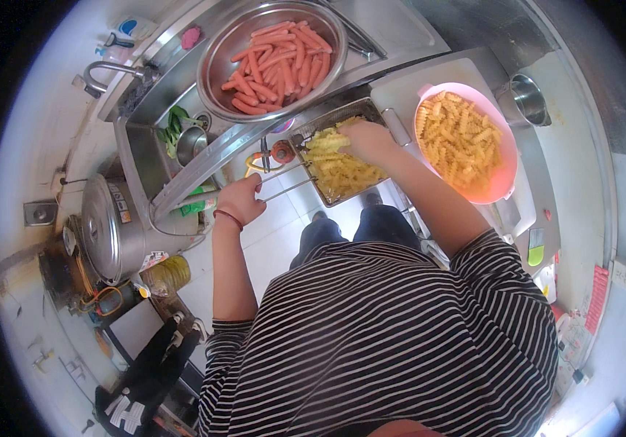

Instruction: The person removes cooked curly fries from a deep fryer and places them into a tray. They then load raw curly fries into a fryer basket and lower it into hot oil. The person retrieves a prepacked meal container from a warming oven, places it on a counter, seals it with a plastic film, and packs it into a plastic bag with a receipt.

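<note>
My left hand (239, 201) grips the wire handle (289, 188) of a metal fry basket (337, 200). Inside the basket lie pale yellow crinkle-cut fries (346, 173). Reaching into it from the right, my right hand (370, 143) has a light clump of these fries (324, 141) at its fingers; part of its grip is hidden. To the right of the basket, a pink plastic bowl (509, 164) holds deeper yellow crinkle-cut fries (457, 142).
A steel bowl (206, 82) of sausages (280, 65) rests across the sink's rim. Greens (175, 128) and a small steel pot (192, 145) sit in the sink (146, 128). A lidded steel pot (105, 229) stands left; a green-handled scraper (536, 248) lies right.
</note>
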The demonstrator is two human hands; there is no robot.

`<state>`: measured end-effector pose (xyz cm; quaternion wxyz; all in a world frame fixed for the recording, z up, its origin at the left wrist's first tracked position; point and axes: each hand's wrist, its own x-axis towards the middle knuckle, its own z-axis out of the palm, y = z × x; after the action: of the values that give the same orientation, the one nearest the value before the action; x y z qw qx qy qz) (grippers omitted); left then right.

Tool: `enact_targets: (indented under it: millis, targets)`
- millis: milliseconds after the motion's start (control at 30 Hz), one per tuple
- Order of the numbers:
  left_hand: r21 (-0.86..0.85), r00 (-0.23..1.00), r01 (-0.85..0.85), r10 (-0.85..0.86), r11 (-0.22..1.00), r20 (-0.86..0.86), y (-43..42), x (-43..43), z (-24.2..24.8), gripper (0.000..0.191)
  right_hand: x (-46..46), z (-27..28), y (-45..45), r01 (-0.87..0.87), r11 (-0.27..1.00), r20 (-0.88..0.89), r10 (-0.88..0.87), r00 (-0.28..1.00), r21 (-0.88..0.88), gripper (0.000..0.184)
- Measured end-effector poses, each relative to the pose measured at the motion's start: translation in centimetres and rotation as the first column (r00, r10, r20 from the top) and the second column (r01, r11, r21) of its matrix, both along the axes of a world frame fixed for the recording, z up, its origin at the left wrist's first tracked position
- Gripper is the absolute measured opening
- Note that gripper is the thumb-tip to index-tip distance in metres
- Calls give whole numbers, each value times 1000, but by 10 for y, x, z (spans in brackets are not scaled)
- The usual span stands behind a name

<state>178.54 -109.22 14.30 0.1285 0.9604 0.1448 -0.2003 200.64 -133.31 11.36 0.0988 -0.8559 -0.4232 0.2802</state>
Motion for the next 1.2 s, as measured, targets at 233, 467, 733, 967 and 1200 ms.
enact_targets:
  millis: [233,467,733,967,1200]
  targets:
    - [-38,1000,-20,19,999,-19,2,1,0,27,21,-52,-5,-73,997,60,71,996,36,60]
    - [-37,999,-7,5,999,-52,2,4,2,27,-3,-108,-8,-130,989,225,143,964,-74,48]
    - [-52,999,-14,12,999,-44,5,2,-7,25,36,-71,-16,-180,982,128,187,974,-65,23]
    - [-44,1000,0,-1,999,-15,9,5,-8,27,53,-9,-7,-220,963,91,208,974,154,34]
    - [-42,1000,7,-7,999,-5,11,3,-13,28,36,-48,-10,-212,971,85,221,971,-110,22]
